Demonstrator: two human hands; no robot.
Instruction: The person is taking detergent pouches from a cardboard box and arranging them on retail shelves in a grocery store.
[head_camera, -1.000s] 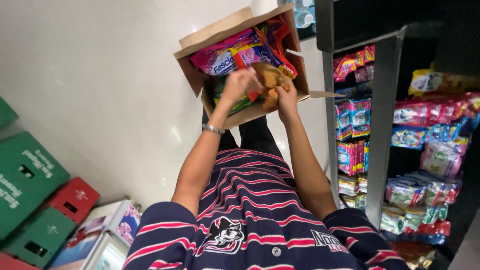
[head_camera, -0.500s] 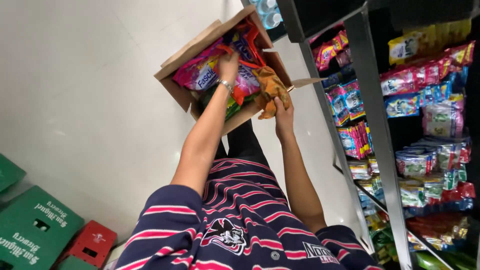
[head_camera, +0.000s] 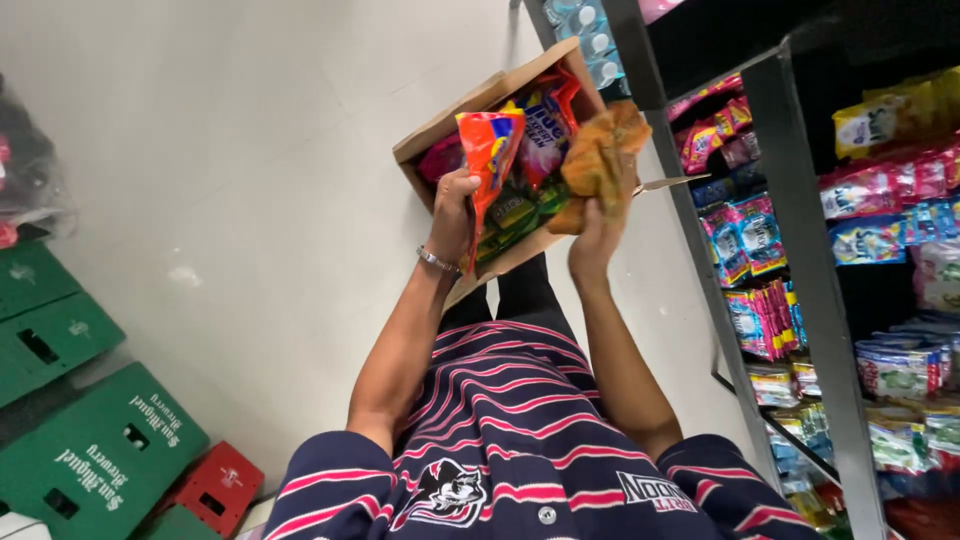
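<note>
An open cardboard box (head_camera: 440, 135) full of colourful snack packets sits on the pale floor in front of me. My left hand (head_camera: 453, 215) holds a red and orange snack packet (head_camera: 489, 160) lifted above the box. My right hand (head_camera: 597, 232) grips a bunch of brownish-orange snack packets (head_camera: 600, 152), raised beside the box's right flap. A metal bracelet is on my left wrist. I wear a navy shirt with red and white stripes.
A dark metal shelf unit (head_camera: 790, 180) stocked with hanging snack packets stands on the right. Green plastic crates (head_camera: 95, 450) and a red crate (head_camera: 215, 485) are stacked at the lower left. Water bottles (head_camera: 590, 35) lie beyond the box.
Both hands have come up out of the box, the left lifting the red packet and the right raising the brownish packets. The view has swung toward the shelves.
</note>
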